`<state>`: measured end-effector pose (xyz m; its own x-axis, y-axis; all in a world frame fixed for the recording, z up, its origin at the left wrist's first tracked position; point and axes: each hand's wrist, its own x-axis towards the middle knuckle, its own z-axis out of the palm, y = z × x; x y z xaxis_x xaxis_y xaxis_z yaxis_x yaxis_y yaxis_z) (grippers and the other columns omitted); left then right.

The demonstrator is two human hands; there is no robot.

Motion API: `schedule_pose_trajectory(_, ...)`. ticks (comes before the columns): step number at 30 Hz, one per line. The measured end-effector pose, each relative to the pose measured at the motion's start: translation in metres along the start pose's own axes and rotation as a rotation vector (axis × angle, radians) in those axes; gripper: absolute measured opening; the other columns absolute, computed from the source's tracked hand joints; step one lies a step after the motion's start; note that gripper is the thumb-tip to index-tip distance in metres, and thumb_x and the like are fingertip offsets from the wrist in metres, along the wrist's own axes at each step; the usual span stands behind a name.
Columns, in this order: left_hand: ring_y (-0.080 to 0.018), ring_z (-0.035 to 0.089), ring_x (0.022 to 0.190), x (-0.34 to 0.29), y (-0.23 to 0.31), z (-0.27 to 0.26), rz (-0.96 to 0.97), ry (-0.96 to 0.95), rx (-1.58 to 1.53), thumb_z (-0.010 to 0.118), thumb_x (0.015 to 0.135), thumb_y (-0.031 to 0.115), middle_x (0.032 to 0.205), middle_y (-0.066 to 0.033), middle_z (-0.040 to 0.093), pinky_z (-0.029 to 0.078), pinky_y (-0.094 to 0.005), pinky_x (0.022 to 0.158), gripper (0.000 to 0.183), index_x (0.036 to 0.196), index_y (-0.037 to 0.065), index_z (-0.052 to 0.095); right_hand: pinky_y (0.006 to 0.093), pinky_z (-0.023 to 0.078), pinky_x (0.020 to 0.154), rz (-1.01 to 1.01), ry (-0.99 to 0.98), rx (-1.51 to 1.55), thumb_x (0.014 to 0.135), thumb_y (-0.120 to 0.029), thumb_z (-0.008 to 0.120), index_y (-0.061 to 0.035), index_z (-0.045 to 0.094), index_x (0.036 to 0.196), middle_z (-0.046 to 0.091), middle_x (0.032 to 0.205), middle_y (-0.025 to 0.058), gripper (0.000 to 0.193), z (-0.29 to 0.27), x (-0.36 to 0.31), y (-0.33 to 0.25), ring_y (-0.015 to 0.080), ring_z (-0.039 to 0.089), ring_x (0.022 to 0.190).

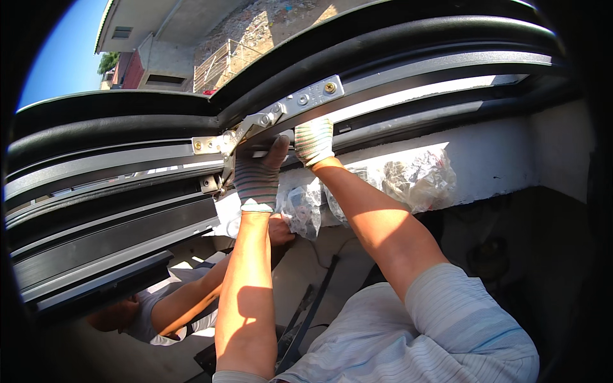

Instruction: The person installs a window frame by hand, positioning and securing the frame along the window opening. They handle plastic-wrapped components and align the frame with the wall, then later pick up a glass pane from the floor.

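Observation:
A dark grey metal window frame [128, 153] crosses the view, with an opened sash [408, 70] angled off it at the right. A silver hinge arm [258, 121] with screws links the two. Just below the hinge is my left hand [257, 182] in a striped knit glove, its bare thumb pointing up and its fingers closed about the frame's edge, partly hidden. To its right, my right hand [315, 142], in a similar glove, reaches under the sash edge below the hinge plate. Its fingertips are hidden there.
Clear plastic bags [418, 179] with contents I cannot make out lie along the white sill [491, 163]. Below at the left, another person's arm [191, 300] reaches toward the sill near my left wrist. Dark bars [313, 306] stand lower down. Outside are buildings [163, 51] and rubble.

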<state>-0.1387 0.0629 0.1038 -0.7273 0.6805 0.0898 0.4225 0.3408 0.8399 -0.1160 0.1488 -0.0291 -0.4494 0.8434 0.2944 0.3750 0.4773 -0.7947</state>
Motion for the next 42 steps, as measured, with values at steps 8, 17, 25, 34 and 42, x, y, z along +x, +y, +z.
schedule_pose_trajectory(8,-0.0152,0.066,0.084,0.003,-0.007,-0.001,0.041,-0.010,0.044,0.089,0.078,0.030,0.092,-0.0068,0.073,0.052,-0.0324,0.081,0.042,0.105,0.003,0.070,0.0481,0.045,0.093,0.278,0.370,0.562,0.093,-0.014,0.049,-0.0006,0.065,0.102,0.065,0.101,0.0211,0.024,-0.020,-0.032,-0.012,0.0405,0.059,0.099)
schedule_pose_trajectory(17,-0.0149,0.065,0.079,0.001,-0.003,0.004,0.068,0.045,0.079,0.088,0.080,0.023,0.085,-0.0046,0.071,0.051,-0.0314,0.079,0.031,0.094,0.004,0.067,0.0402,0.048,0.096,0.483,0.355,0.785,0.101,-0.017,0.046,-0.0001,0.065,0.114,0.066,0.104,0.0207,0.029,-0.003,-0.016,0.020,0.0353,0.063,0.102)
schedule_pose_trajectory(25,-0.0183,0.067,0.080,0.000,-0.003,0.006,0.057,0.030,0.027,0.086,0.081,0.036,0.085,-0.0083,0.072,0.051,-0.0341,0.078,0.040,0.093,0.001,0.069,0.0451,0.051,0.081,-0.140,0.010,-0.069,0.076,-0.004,0.061,-0.0048,0.062,0.099,0.063,0.094,0.0185,0.023,0.022,-0.020,0.049,0.0367,0.062,0.092)
schedule_pose_trajectory(34,-0.0208,0.067,0.078,0.004,-0.009,0.005,0.072,0.090,0.264,0.087,0.079,0.040,0.088,-0.0105,0.072,0.051,-0.0348,0.076,0.048,0.097,0.000,0.069,0.0490,0.048,0.081,-0.241,0.082,-0.031,0.075,-0.004,0.062,-0.0012,0.057,0.111,0.061,0.100,0.0198,0.037,0.035,-0.021,0.056,0.0386,0.059,0.094)
schedule_pose_trajectory(42,-0.0187,0.067,0.078,-0.003,-0.004,0.007,0.035,0.149,0.109,0.089,0.077,0.038,0.086,-0.0091,0.073,0.052,-0.0331,0.079,0.046,0.096,0.000,0.070,0.0468,0.047,0.091,0.112,0.313,0.407,0.096,-0.019,0.055,-0.0041,0.066,0.103,0.065,0.099,0.0178,0.020,-0.005,-0.029,0.016,0.0375,0.060,0.096)
